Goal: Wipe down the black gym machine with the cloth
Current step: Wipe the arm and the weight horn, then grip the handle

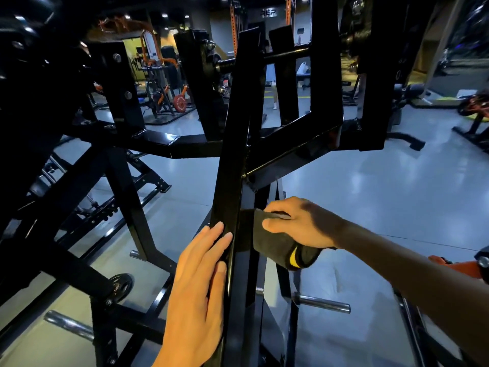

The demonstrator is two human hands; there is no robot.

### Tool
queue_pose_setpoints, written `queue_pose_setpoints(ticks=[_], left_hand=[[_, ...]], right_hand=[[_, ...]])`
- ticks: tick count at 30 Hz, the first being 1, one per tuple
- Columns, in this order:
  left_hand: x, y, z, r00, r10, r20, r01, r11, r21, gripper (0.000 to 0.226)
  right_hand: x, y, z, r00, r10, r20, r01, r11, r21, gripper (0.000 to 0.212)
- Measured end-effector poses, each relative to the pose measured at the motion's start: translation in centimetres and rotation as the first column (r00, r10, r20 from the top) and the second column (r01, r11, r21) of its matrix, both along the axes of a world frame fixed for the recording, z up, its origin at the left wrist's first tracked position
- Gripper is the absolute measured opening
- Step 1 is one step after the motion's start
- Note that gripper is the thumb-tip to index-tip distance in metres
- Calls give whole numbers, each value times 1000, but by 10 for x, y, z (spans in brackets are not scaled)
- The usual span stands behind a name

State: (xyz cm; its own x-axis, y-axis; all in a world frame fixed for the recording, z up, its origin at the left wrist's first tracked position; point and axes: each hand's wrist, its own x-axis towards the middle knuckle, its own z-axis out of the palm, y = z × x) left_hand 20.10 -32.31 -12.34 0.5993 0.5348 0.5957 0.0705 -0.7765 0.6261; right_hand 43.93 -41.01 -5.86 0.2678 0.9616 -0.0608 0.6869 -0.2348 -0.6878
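The right hand's fingers (275, 207) curl over a dark cloth (275, 242) and press it to the right side of the machine's black upright post (232, 165); the cloth's yellow-edged end hangs under the right hand (304, 223). The left hand (198, 282) lies flat on the post's left face, fingers straight, holding nothing. Steel pegs (324, 303) jut out below, over the grey floor (397, 186).

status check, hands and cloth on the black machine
Left hand flat on upright black beam. Right hand gripping dark cloth, pressed to the beam's right side. Nothing in the way.
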Motion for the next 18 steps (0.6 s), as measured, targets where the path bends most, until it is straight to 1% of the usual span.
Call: queue_pose_setpoints(ticks=[2, 3, 4, 5, 6, 7, 8, 9, 10, 11, 12, 13, 15, 17, 18], left_hand=[[-1, 0, 2, 1000, -1, 12, 1, 1000, -4, 44], [-1, -1, 2, 1000, -4, 16, 4, 1000, -3, 44], [0, -1, 3, 1000, -5, 17, 5, 1000, -1, 43], [0, -1, 3, 1000, -4, 16, 4, 1000, 0, 43], [0, -1, 3, 1000, -1, 14, 1, 1000, 0, 42], [0, 0, 4, 1000, 4, 10, -4, 1000, 4, 40], [0, 2, 5, 1000, 9, 7, -9, 1000, 15, 38], [2, 6, 7, 1000, 15, 6, -15, 999, 33, 36], [6, 9, 12, 1000, 23, 4, -24, 998, 55, 36], [12, 14, 19, 999, 32, 1, -32, 996, 78, 35], [21, 19, 26, 999, 37, -2, -37, 994, 101, 35], [30, 23, 32, 999, 34, -5, -33, 992, 121, 35], [47, 28, 40, 1000, 21, -13, -19, 990, 143, 37], [53, 32, 38, 1000, 15, -19, -12, 989, 147, 39], [53, 33, 37, 1000, 15, -14, -13, 989, 150, 41]], right_hand=[[-14, -15, 33, 964, 114, 240, -92, 991, -101, 28], [-24, -24, 55, 943, 159, 292, -127, 984, -126, 26], [-34, -34, 81, 938, 167, 304, -140, 984, -111, 24], [-39, -40, 107, 948, 138, 286, -126, 990, -59, 24], [-42, -42, 132, 958, 83, 274, -95, 995, 33, 28], [-41, -39, 157, 953, -6, 303, -40, 989, 146, 33], [-37, -32, 179, 923, -113, 367, 19, 968, 251, 35], [-30, -23, 198, 873, -227, 432, 84, 942, 326, 33], [-20, -11, 216, 818, -327, 473, 166, 922, 350, 31], [-10, 3, 232, 782, -397, 481, 265, 910, 319, 29], [0, 20, 244, 766, -432, 476, 357, 902, 243, 26], [9, 37, 252, 751, -433, 498, 420, 896, 146, 25], [23, 68, 257, 752, -372, 544, 459, 888, -28, 24], [36, 93, 248, 793, -290, 536, 441, 880, -178, 24], [40, 104, 241, 814, -254, 522, 430, 868, -248, 29]])
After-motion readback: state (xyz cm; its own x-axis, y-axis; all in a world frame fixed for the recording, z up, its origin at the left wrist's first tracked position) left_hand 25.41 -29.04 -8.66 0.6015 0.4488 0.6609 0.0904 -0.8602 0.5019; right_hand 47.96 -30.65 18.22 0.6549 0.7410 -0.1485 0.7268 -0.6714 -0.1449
